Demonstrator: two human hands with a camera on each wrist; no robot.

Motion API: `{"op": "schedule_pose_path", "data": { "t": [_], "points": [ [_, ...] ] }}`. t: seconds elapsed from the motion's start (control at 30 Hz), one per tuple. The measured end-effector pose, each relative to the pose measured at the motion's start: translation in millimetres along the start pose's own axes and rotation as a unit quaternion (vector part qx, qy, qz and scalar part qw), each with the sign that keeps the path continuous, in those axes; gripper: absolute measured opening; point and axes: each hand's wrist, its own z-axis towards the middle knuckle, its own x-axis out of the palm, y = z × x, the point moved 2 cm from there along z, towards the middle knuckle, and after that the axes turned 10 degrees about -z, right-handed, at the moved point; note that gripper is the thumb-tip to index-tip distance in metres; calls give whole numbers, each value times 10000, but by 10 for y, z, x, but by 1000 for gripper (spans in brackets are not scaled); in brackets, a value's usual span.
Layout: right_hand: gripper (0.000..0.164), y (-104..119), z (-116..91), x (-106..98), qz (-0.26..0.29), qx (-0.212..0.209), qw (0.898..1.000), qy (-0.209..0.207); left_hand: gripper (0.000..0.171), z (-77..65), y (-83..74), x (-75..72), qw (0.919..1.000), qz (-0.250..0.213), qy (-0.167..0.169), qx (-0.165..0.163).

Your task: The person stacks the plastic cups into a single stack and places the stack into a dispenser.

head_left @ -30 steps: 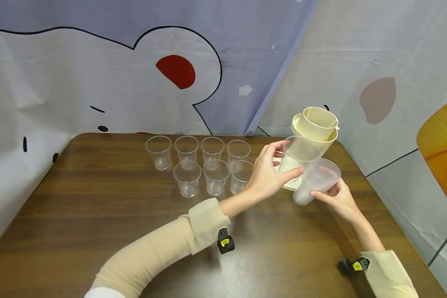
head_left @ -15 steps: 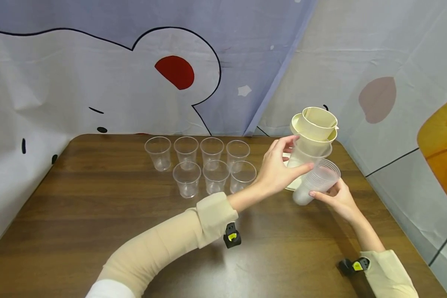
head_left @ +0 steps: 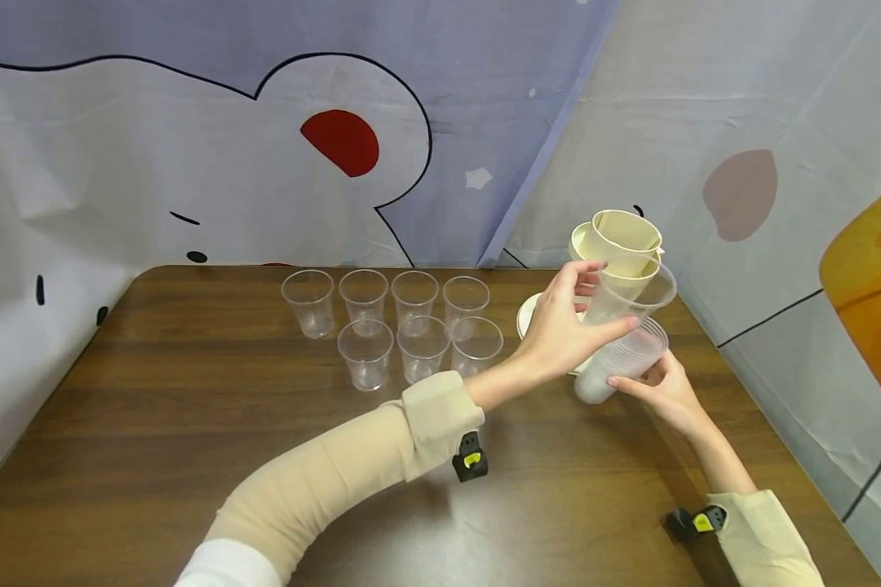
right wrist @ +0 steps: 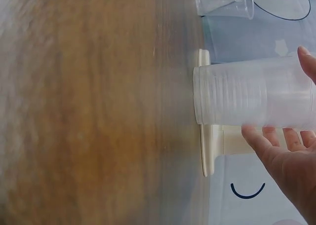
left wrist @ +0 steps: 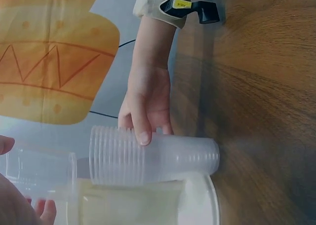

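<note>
My left hand (head_left: 561,334) holds one clear plastic cup (head_left: 642,289) between thumb and fingers, tilted, at the upper end of a stack. In my right hand (head_left: 671,395) is that stack of nested clear cups (head_left: 617,367), leaning with its rims up and to the right. The left wrist view shows the single cup (left wrist: 42,170) beside the stack (left wrist: 163,158), with a narrow gap between their rims. Seen from the right wrist, the stack's lower end (right wrist: 212,94) points toward the table. To the left, several clear cups (head_left: 367,350) stand upright in two rows.
Behind the hands stands a cream-coloured piece with cup-shaped tops (head_left: 627,232) and a pale round base (head_left: 529,314). The brown wooden table (head_left: 191,424) extends left and forward. A printed curtain (head_left: 191,163) hangs along the back and right edges.
My left hand has moved right with the single cup, carrying it from beside the stack to just above its rims. The right hand and stack stay almost still.
</note>
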Motion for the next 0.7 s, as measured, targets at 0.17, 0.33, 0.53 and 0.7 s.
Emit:
{"op": "schedule_pose_path", "data": {
  "t": [0.17,0.33,0.53,0.7],
  "points": [
    [70,27,-10,5,14,3,10000,5,69,30,-26,30,10000,37,16,7],
    [73,15,-1,2,-120,44,9999,45,69,63,-43,63,10000,-8,70,-17],
    [70,5,5,16,0,72,9999,96,68,81,-52,104,9998,-89,161,-52],
    [67,12,-1,26,166,109,9997,118,68,93,-43,136,9996,-181,204,-77]
  ]
}}
